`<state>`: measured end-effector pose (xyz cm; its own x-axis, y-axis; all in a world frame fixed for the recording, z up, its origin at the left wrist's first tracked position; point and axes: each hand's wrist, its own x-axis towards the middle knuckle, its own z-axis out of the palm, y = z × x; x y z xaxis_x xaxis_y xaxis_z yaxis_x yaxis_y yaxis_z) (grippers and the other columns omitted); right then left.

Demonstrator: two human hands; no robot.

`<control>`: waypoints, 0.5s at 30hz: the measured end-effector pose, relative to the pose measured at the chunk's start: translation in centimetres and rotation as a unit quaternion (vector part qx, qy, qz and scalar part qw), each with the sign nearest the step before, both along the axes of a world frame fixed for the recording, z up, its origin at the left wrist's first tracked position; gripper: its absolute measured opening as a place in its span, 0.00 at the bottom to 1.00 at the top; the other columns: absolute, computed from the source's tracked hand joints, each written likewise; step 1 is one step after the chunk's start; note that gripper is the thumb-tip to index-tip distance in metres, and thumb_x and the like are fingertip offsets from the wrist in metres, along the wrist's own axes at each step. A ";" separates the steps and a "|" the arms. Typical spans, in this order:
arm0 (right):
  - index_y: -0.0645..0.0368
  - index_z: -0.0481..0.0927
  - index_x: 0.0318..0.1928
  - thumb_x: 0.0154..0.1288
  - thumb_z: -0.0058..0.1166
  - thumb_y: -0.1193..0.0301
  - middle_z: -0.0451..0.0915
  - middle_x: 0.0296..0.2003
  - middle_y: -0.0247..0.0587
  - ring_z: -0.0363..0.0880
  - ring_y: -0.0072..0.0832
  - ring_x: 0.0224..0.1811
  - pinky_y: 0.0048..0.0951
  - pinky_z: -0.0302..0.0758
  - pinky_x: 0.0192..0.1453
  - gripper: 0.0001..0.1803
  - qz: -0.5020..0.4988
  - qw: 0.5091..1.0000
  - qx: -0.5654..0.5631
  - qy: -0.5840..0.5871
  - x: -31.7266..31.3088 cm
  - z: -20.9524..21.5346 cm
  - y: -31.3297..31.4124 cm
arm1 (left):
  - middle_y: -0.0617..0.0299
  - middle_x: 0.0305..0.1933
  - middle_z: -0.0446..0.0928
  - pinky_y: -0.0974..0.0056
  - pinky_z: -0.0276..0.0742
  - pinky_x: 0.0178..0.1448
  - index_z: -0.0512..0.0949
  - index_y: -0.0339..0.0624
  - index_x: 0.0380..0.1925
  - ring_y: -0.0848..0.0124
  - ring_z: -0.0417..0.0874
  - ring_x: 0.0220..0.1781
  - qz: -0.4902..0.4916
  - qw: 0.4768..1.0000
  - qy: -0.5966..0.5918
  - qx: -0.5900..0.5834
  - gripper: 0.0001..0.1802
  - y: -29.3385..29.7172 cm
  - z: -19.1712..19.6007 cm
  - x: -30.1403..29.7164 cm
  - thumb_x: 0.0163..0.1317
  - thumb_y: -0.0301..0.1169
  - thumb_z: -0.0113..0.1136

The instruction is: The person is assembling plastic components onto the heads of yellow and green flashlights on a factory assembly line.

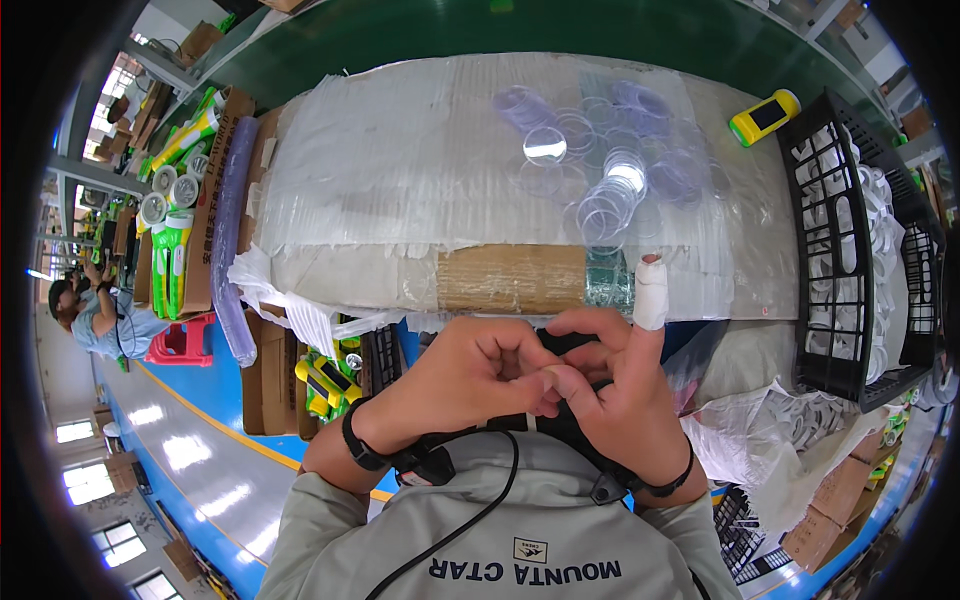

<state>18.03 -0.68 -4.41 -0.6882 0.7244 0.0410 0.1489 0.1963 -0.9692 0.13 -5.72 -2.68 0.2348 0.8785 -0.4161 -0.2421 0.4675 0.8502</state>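
Both hands meet close to the chest, just below the near edge of the tabletop (400, 170). The left hand (460, 385) is curled, its fingers together and pressed onto a small dark part (562, 345) that shows only as a sliver between the two hands. The right hand (620, 400) wraps the same part from the other side, fingers closed on it, except the index finger, which sticks up straight with a white bandage (650, 292) round its tip. What the part is cannot be told; the hands hide nearly all of it.

On the tabletop, which is covered in clear plastic sheet, a loose pile of clear discs (600, 165) lies well apart from the hands, towards the far right. A black crate (830, 370) of white pieces stands at the right edge, with a yellow toy (765, 115) beyond it.

As a judgement: the work looks like fitting or pressing something into the part. It goes best with the part braced by both thumbs, pressure kept even, and the bandaged finger held clear so it does not slip or snag.
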 end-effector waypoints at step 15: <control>0.71 0.43 0.68 0.57 0.53 0.78 0.67 0.48 0.47 0.69 0.35 0.47 0.39 0.64 0.57 0.43 0.116 0.895 -0.065 0.426 -1.0 7.1 1.9 | 0.51 0.32 0.80 0.63 0.77 0.45 0.74 0.31 0.43 0.66 0.82 0.35 0.226 0.951 0.090 0.189 0.11 -2.5 -2.9 -4.4 0.62 0.23 0.47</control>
